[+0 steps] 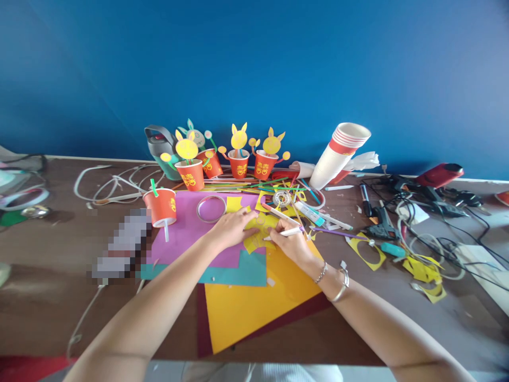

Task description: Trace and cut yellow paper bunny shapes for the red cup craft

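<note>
My right hand [292, 243] is closed around a white marker [289, 232], its tip near a yellow paper piece [260, 225] with shapes drawn on it. Fingers spread, my left hand [234, 227] lies on the left edge of that piece. Under both hands are stacked coloured sheets: a purple sheet [178, 233], a teal sheet [234, 271] and an orange-yellow sheet [238, 313]. A roll of tape [211, 209] lies on the purple sheet, left of my left hand. A second, pinkish pen [274, 211] lies just beyond my right hand.
Red paper cups with bunny heads [239, 163] stand along the blue wall, near a grey bottle [161, 146]. A tipped red cup [160, 207] is at left. Stacked white cups [338, 154] lean at back right. Glue guns [382, 225], cables and yellow scraps [368, 252] crowd the right side.
</note>
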The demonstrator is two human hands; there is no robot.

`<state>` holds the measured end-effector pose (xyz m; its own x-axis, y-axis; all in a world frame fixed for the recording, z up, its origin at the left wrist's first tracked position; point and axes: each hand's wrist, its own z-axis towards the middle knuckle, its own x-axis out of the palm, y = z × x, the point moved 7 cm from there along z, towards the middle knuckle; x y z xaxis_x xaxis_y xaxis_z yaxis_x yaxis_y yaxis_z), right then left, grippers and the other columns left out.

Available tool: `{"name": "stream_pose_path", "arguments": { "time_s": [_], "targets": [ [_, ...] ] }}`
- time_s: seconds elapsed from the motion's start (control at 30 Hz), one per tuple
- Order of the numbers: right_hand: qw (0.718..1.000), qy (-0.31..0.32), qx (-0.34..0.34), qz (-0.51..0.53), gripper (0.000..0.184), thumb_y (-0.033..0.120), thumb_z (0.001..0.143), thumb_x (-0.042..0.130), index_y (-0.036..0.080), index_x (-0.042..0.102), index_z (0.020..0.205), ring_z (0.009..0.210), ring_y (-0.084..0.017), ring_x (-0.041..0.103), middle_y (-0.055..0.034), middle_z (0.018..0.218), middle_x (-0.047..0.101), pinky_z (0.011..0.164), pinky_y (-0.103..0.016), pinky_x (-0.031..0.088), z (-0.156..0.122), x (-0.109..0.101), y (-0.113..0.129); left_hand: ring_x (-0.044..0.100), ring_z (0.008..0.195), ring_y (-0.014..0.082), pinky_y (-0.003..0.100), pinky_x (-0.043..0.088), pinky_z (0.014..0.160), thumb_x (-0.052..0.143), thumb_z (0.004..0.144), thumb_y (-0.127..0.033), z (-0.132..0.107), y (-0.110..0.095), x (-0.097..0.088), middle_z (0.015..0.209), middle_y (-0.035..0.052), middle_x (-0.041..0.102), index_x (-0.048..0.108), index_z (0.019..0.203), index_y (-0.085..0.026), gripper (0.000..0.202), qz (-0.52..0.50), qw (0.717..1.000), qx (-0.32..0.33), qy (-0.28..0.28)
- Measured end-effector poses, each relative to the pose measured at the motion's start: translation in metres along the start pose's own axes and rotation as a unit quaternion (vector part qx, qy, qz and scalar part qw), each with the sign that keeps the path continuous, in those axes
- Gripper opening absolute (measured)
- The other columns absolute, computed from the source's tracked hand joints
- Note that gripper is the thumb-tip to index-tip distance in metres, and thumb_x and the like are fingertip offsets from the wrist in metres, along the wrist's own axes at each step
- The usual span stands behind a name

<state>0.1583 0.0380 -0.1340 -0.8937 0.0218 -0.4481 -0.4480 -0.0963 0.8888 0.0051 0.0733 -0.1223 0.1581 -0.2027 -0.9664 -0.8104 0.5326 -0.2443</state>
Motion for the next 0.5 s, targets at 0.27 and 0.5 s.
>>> {"name": "stream_pose_path", "arguments": {
  "time_s": [0.27,0.5],
  "targets": [
    [0.999,0.019,0.017,-0.030,0.028,0.033,0.071,0.053,0.023,0.036,0.052,0.049,-0.011,0.036,0.0044,0.049,0.041,0.043,-0.023,0.027,0.001,0.004,-0.006,0.068,0.101,0.0256,0.033,0.053,0.083,0.056,0.091,-0.042,0.000,-0.001,-0.001,0.123,0.0081,0.063,0.055,0.128,-0.026,0.040,-0.002,1.000,0.000,-0.002],
    [0.997,0.046,0.052,0.014,0.026,0.035,0.071,0.053,0.023,0.036,0.054,0.045,-0.010,0.037,0.0058,0.047,0.040,0.041,-0.022,0.027,0.000,0.009,-0.012,0.069,0.099,0.0262,0.034,0.053,0.083,0.054,0.093,-0.043,-0.001,-0.001,-0.002,0.124,0.0093,0.062,0.055,0.128,-0.024,0.040,0.000,1.000,0.001,0.001]
  ]
}}
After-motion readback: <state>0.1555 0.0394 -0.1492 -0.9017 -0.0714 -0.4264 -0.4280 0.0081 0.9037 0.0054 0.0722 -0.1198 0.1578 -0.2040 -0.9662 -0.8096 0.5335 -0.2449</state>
